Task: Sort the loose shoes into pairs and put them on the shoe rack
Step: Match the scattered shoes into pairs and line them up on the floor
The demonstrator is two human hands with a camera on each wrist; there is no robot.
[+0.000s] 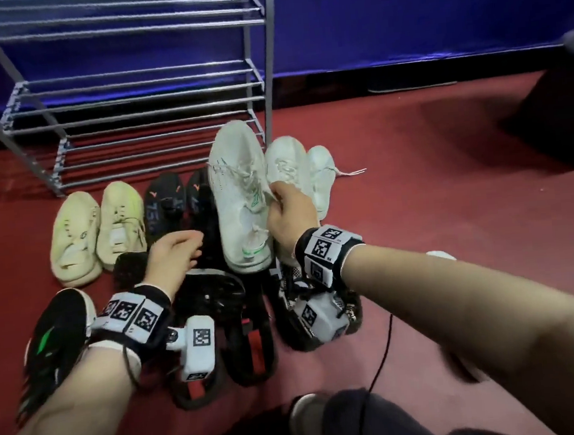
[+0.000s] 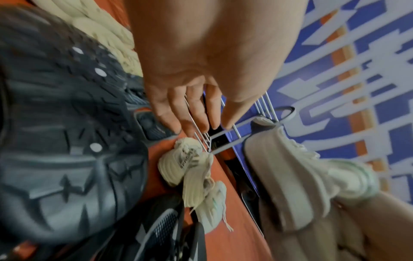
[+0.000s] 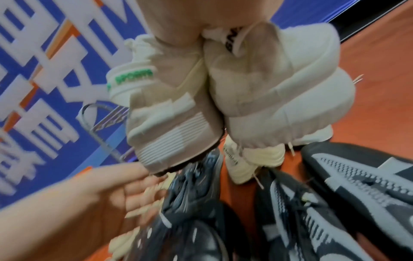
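Note:
My right hand (image 1: pixel 278 194) grips two white sneakers by their collars and holds them off the floor. One is a large white sneaker with green marks (image 1: pixel 239 200) (image 3: pixel 170 109); the other white sneaker (image 1: pixel 286 166) (image 3: pixel 279 84) hangs beside it. My left hand (image 1: pixel 178 251) (image 2: pixel 196 120) hovers open, holding nothing, over the black shoes, just left of the lifted pair. The grey metal shoe rack (image 1: pixel 133 109) stands behind the shoes with bare shelves.
On the red carpet lie a cream pair (image 1: pixel 74 237), a black pair (image 1: pixel 164 203), a white shoe (image 1: pixel 323 176), a black shoe with green (image 1: pixel 58 341), a black-and-red shoe (image 1: pixel 251 343) and a black-and-white shoe (image 1: pixel 285 306). A blue banner wall (image 1: pixel 400 12) stands behind.

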